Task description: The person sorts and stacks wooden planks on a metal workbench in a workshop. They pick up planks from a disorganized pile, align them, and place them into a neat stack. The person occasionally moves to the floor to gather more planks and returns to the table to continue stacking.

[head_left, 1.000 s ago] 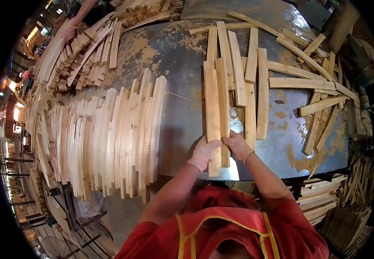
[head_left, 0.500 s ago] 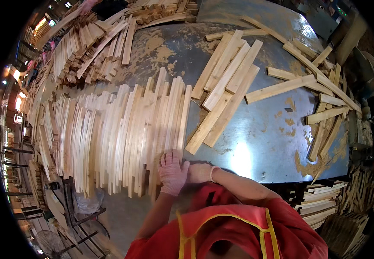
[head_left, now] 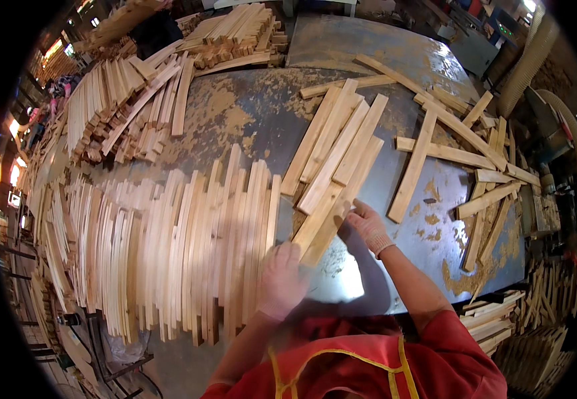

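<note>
Head view: the left hand (head_left: pixel 282 280), blurred, is at the plank row's (head_left: pixel 189 246) near right corner, its grip impossible to tell. Just right of the row, loose planks (head_left: pixel 334 156) slant across the counter (head_left: pixel 328 274); the right hand (head_left: pixel 367 227), fingers bent, meets their outer edge, grasp unclear.

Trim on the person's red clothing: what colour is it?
The trim is yellow, best seen in the head view.
</note>
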`<state>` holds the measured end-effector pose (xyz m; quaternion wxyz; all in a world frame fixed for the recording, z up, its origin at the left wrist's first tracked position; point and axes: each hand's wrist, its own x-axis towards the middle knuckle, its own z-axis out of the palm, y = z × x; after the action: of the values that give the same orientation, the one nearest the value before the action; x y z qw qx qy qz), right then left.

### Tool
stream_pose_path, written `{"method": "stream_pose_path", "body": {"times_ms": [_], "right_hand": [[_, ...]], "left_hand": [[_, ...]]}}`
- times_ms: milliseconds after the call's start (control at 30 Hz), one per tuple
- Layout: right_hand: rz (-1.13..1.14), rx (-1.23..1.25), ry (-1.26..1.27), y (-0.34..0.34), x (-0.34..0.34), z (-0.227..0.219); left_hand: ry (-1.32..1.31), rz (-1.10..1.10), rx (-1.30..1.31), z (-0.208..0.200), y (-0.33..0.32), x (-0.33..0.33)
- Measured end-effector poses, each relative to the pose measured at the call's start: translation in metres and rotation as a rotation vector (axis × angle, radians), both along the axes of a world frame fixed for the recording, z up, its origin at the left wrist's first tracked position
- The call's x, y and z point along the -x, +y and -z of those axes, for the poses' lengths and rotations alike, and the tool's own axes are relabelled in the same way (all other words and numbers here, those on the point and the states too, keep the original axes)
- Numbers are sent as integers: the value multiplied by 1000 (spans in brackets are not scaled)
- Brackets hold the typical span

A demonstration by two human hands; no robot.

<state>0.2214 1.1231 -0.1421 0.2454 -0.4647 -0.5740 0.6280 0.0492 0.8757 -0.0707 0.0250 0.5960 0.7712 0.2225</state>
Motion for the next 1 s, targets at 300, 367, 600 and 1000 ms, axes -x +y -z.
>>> {"method": "stream_pose_path", "body": {"times_ms": [300, 367, 600, 1000], "right_hand": [[24, -343, -309, 75, -20, -1], [20, -468, -374, 84, -32, -4], [200, -61, 50, 119, -81, 28], [-328, -519, -995, 70, -92, -47]], "left_hand": [[15, -276, 199, 19, 267, 67], [-209, -430, 296, 19, 297, 91], [-316, -387, 573, 26, 278, -2], [358, -86, 67, 55, 63, -70]]}}
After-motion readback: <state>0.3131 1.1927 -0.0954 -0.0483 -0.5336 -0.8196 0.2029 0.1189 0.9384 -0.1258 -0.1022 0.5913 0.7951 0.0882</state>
